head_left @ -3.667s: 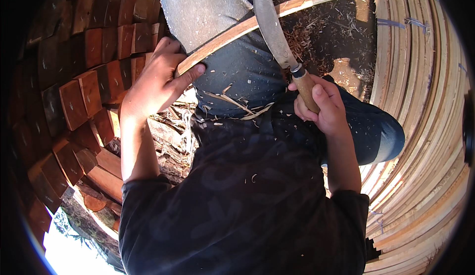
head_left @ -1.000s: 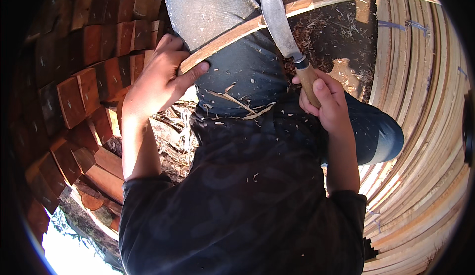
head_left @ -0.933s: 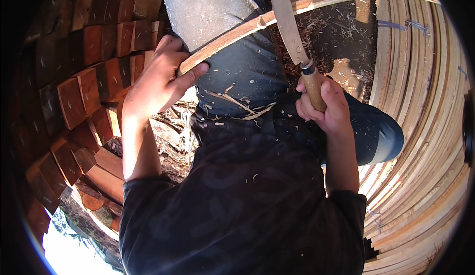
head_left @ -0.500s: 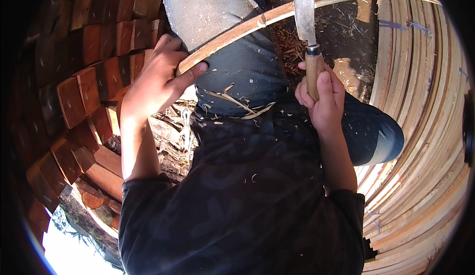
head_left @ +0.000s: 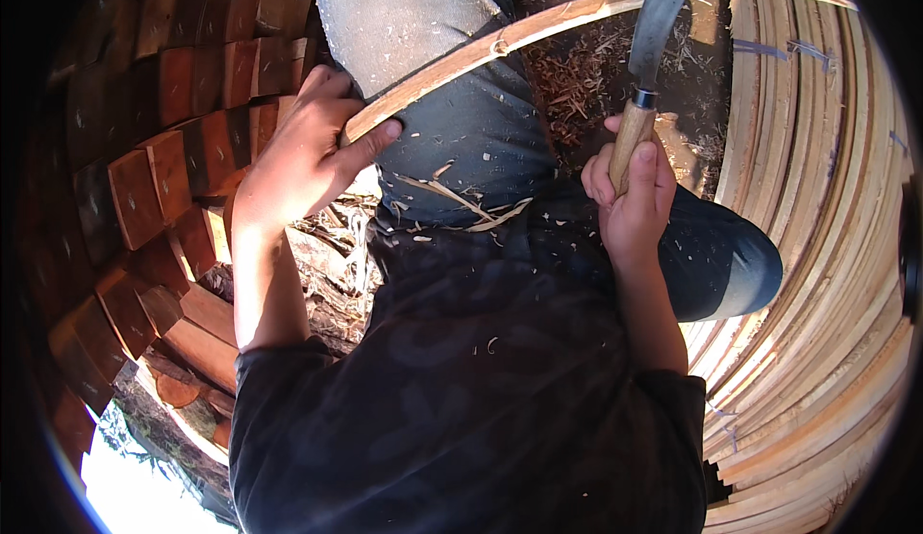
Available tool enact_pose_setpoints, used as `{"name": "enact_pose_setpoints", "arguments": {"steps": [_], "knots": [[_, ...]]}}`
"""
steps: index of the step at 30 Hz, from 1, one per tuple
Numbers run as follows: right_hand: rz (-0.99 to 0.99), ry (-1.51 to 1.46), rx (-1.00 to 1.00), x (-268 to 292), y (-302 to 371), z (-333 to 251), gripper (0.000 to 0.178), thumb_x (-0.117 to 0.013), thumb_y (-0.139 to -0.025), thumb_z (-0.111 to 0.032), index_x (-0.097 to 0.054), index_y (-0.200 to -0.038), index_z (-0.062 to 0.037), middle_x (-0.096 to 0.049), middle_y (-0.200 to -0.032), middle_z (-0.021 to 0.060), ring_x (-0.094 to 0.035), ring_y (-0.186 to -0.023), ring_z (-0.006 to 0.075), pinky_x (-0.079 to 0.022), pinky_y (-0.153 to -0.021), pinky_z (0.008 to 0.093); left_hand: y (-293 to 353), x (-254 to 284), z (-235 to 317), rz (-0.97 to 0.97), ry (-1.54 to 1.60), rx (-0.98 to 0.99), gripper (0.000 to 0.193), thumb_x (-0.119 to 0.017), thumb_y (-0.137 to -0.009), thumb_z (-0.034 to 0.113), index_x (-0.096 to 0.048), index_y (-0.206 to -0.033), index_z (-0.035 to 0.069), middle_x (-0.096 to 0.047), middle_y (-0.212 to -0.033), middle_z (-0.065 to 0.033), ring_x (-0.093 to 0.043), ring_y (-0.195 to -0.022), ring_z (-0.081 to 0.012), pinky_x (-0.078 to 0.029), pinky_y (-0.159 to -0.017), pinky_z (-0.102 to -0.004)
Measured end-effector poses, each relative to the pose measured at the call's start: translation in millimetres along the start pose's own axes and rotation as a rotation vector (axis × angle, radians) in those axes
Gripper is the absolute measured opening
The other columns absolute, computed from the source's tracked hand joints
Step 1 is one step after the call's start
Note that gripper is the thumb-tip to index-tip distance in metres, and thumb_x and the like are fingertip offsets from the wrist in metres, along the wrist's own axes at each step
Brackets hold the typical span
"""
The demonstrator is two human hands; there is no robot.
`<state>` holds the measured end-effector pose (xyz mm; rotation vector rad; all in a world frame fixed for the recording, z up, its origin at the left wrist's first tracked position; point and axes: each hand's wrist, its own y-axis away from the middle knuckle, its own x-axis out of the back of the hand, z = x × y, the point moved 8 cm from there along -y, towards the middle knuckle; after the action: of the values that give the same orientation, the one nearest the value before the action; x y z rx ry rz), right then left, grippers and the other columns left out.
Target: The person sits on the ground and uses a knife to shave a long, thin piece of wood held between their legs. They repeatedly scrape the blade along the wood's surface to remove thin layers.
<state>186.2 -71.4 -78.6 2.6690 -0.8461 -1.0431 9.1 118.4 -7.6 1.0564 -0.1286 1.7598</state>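
Note:
Across my jeans-covered thigh lies a long, pale wooden strip, reaching off to the far right. My left hand grips its near end, thumb on one side and fingers folded round the other. In my right hand is a knife with a curved steel blade and a round wooden handle, held upright with the blade pointing away from me. The blade crosses over the strip on its right part; whether it touches the wood I cannot tell. A small curl of shaving clings to the strip.
Stacked reddish wooden blocks form a wall on the left. Long pale strips, some tied with bluish bands, are piled along the right. Wood shavings cover the ground ahead, and slivers lie on my lap.
My right hand has moved the knife to the right along the strip, and the blade now tilts right. A shaving that lay at the blade's left is gone. My left hand stays put.

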Motion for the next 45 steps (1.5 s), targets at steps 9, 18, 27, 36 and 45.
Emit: {"name": "enact_pose_setpoints", "arguments": {"steps": [9, 18, 27, 36, 45], "knots": [[-0.014, 0.217, -0.027, -6.1, 1.1, -0.1, 0.032, -0.051, -0.098, -0.021, -0.057, -0.117, 0.0041, -0.051, -0.068, -0.0009, -0.045, -0.058, 0.0052, -0.036, -0.053, 0.0202, -2.5, 0.6, 1.1, -0.027, -0.006, -0.002, 0.034, -0.066, -0.087, 0.029, -0.065, -0.073, -0.002, -0.046, -0.073, -0.0107, -0.044, -0.086, -0.0258, -0.037, -0.076, -0.0377], [0.008, 0.320, -0.071, -4.8, 3.5, -10.0, 0.030, -0.054, -0.096, -0.019, -0.058, -0.114, 0.0049, -0.060, -0.074, 0.0039, -0.053, -0.061, 0.0078, -0.041, -0.060, 0.0205, -3.0, 0.0, -0.4, -0.050, -0.023, 0.013, 0.036, -0.066, -0.087, 0.031, -0.066, -0.078, -0.004, -0.048, -0.076, -0.0107, -0.046, -0.086, -0.0257, -0.039, -0.075, -0.0375], [0.021, 0.347, -0.019, 24.4, -13.3, -27.1, 0.033, -0.059, -0.093, -0.022, -0.060, -0.115, 0.0031, -0.060, -0.073, 0.0039, -0.054, -0.062, 0.0073, -0.042, -0.058, 0.0207, -6.2, -1.5, -4.4, -0.231, 0.168, 0.056, 0.038, -0.060, -0.091, 0.033, -0.064, -0.095, -0.005, -0.053, -0.097, -0.0119, -0.043, -0.102, -0.0247, -0.037, -0.089, -0.0345], [-0.022, 0.488, -0.009, -0.6, -19.7, -40.2, 0.032, -0.060, -0.094, -0.020, -0.061, -0.111, 0.0066, -0.057, -0.071, 0.0018, -0.049, -0.059, 0.0047, -0.038, -0.053, 0.0193, -4.9, 1.1, -23.6, -0.269, 0.422, 0.223, 0.041, -0.060, -0.092, 0.034, -0.060, -0.106, -0.004, -0.048, -0.097, -0.0094, -0.048, -0.093, -0.0218, -0.038, -0.085, -0.0303], [-0.043, 0.016, 0.066, 16.3, -25.6, -52.3, 0.047, -0.042, -0.101, -0.036, -0.054, -0.115, 0.0074, -0.040, -0.054, -0.0011, -0.033, -0.044, 0.0058, -0.031, -0.046, 0.0237, -11.2, 1.4, -17.6, -0.174, 0.469, 0.090, 0.034, -0.068, -0.085, 0.029, -0.063, -0.092, -0.004, -0.052, -0.097, -0.0088, -0.048, -0.096, -0.0215, -0.037, -0.085, -0.0328]]}}
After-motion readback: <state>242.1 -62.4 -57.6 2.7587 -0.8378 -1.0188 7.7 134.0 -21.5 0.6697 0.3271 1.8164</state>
